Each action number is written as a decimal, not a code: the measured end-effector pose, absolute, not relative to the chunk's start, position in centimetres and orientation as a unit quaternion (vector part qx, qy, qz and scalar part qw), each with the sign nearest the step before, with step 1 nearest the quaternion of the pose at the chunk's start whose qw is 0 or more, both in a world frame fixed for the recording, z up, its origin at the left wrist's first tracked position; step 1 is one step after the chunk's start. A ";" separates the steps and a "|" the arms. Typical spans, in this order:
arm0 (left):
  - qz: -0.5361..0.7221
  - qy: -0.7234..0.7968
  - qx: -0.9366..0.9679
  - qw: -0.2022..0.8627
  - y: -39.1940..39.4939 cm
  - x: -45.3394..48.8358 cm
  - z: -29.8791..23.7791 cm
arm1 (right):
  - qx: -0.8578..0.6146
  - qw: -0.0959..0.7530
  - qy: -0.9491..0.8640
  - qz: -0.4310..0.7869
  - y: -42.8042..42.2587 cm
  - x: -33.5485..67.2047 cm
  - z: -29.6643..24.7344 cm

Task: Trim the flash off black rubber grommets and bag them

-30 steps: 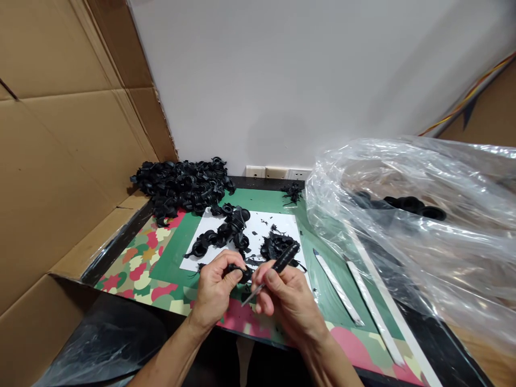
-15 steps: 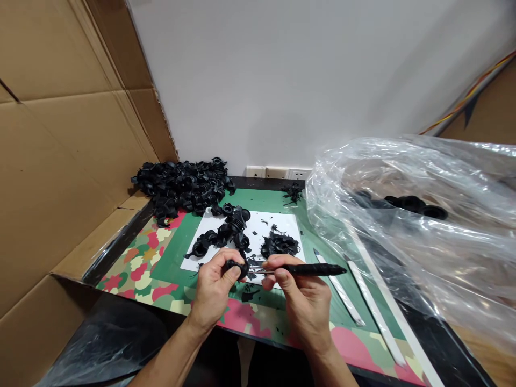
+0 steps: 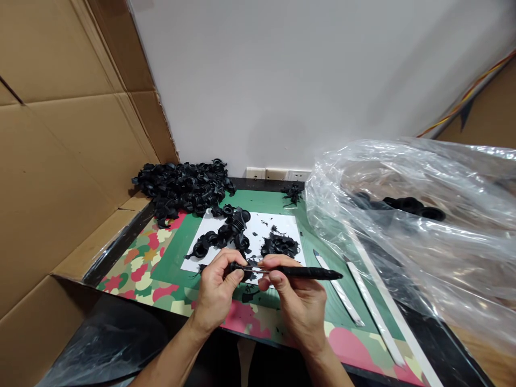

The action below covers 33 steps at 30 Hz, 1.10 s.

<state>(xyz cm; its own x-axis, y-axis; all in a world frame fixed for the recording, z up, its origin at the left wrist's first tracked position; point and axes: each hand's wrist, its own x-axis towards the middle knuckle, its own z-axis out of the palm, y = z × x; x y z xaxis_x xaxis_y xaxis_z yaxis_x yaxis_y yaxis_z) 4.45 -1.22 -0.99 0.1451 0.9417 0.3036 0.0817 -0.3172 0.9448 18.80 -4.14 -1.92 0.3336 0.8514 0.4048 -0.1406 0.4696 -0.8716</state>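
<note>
My left hand (image 3: 215, 287) is closed in a pinch around a small black rubber part (image 3: 234, 266), mostly covered by the fingers. In my right hand (image 3: 300, 301) are black-wrapped tweezers (image 3: 310, 273), held level with their thin metal prongs pointing left. The prong tips reach the rubber part at my left fingertips; exactly how they meet is hidden. Just beyond my hands, on a white sheet (image 3: 255, 221), lie several ribbed black rubber parts (image 3: 226, 232) and a heap of torn black scraps (image 3: 281, 245).
A big pile of black rubber parts (image 3: 183, 185) sits back left beside a cardboard wall (image 3: 72, 161). Two white-wrapped blades (image 3: 341, 293) lie on the green mat (image 3: 169, 269) at right. A clear plastic bag (image 3: 334, 172) holds black rings. More scraps (image 3: 292, 194) lie near the sockets.
My right hand and the tweezers have shifted slightly left, closer to my left hand. Less of the rubber part shows between my left fingers.
</note>
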 end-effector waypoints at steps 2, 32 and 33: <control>0.509 0.406 0.639 0.410 -1.3 4.4 -1.0 | -0.382 0.721 -0.459 0.351 -4.1 18.7 -2.0; 0.493 0.442 0.586 0.468 -1.7 4.5 -0.9 | -0.466 0.740 -0.419 0.245 -3.8 19.9 -2.5; 0.493 0.442 0.584 0.470 -1.7 4.6 -0.8 | -0.459 0.741 -0.411 0.267 -4.0 19.8 -2.5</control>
